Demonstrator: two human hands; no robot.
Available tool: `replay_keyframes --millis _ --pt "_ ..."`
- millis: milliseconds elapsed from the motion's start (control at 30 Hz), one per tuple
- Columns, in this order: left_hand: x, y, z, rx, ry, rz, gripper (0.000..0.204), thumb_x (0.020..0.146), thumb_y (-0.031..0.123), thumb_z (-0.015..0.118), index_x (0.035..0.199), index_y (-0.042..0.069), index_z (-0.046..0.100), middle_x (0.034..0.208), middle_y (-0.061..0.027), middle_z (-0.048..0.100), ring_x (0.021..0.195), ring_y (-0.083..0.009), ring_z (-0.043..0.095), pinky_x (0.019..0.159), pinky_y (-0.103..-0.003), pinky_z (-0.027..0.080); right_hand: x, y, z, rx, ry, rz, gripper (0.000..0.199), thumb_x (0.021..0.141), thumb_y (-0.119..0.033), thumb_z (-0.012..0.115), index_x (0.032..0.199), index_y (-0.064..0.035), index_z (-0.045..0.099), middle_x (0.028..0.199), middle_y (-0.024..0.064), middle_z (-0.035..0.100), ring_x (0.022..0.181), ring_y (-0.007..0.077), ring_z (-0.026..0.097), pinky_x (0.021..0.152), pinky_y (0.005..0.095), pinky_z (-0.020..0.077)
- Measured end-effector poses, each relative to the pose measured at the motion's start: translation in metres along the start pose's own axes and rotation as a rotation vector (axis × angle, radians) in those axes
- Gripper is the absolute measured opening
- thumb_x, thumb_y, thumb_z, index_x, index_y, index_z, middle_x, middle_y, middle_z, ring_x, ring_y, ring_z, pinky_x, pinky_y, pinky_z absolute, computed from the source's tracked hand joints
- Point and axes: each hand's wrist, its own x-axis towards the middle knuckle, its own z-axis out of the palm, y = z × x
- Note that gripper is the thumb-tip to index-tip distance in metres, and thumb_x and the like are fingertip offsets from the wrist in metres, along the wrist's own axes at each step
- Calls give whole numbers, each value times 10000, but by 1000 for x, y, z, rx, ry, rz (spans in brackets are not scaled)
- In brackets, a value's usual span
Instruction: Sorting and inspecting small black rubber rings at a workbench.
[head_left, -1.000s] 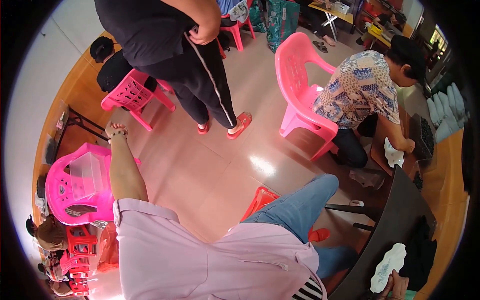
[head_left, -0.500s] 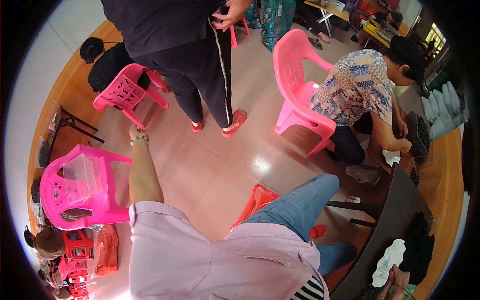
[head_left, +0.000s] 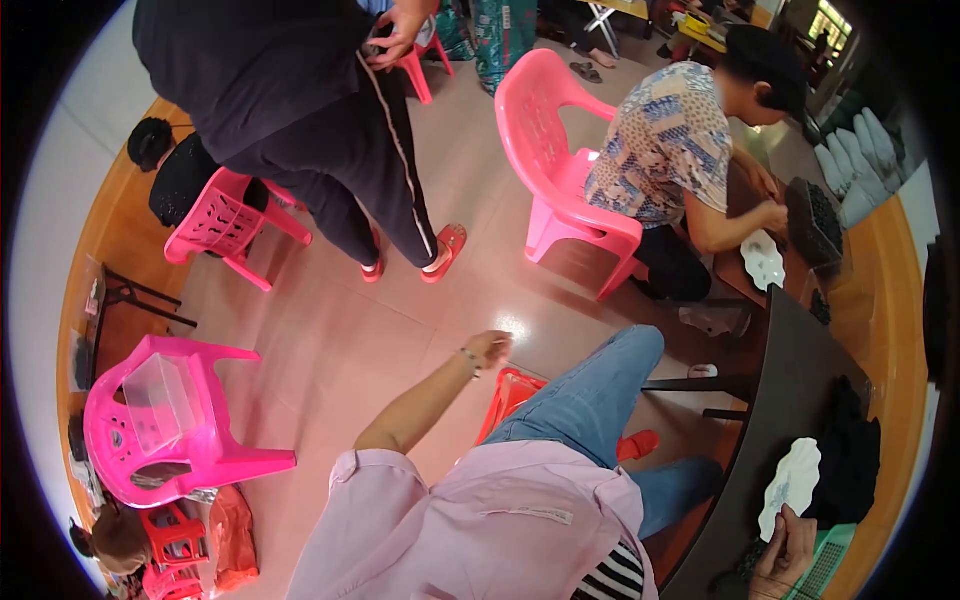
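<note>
My left hand (head_left: 487,350), with a bracelet at the wrist, reaches out over the floor near a red plastic stool (head_left: 508,398). Its fingers are smeared by motion, and I cannot make out anything in them. At the lower right, my right hand (head_left: 788,548) grips the lower end of a white scalloped dish (head_left: 793,485). The dish is held tilted above the dark table (head_left: 728,480), with faint grey marks on its surface. Beside it lie a black cloth (head_left: 848,460) and a green basket (head_left: 835,560) with a perforated wall.
A seated person (head_left: 670,150) works over another white dish (head_left: 763,260) and a dark tray (head_left: 815,220). Another person in dark trousers (head_left: 330,170) stands ahead. A bright pink chair (head_left: 215,420) bearing a clear box (head_left: 160,400) is at left, near red stools (head_left: 175,535).
My left arm has swung from beside the pink chairs on the left toward the middle, near the red stool. My right hand still holds the dish, now slightly higher in view. The view has shifted.
</note>
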Motion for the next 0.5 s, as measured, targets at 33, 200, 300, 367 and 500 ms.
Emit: replay_keyframes --millis 33,200,300,367,500 --pt "4 -7 24 26 -105 -65 167 937 249 546 940 125 659 799 16 637 646 -130 583 568 -301 504 -4 0 -1 2 7 7 140 907 -89 622 1022 -58 696 717 123 542 597 250 507 566 353 429" --pt "-50 -20 153 295 -106 -53 193 949 283 545 1029 146 655 898 62 631 814 -86 573 760 -255 485 -34 4 -6 42 59 109 137 907 -87 612 995 -20 694 759 155 594 668 295 572 630 390 467" --pt "-56 -30 170 300 -103 -54 185 952 276 544 1005 147 666 897 61 632 794 -83 572 731 -236 486 -53 21 -9 29 55 135 143 909 -91 612 983 3 691 777 167 606 704 304 594 662 397 479" --pt "-52 -42 173 292 -99 -72 183 953 271 543 999 145 668 884 61 631 790 -84 572 721 -230 486 -63 33 -9 53 85 146 132 896 -113 636 959 -17 699 785 149 622 688 282 586 639 375 469" --pt "-15 -44 138 193 -256 -111 129 916 215 562 879 124 647 788 -6 645 736 -122 598 667 -270 498 -98 49 -8 57 76 298 117 874 12 562 957 55 632 820 167 589 777 323 552 727 379 448"
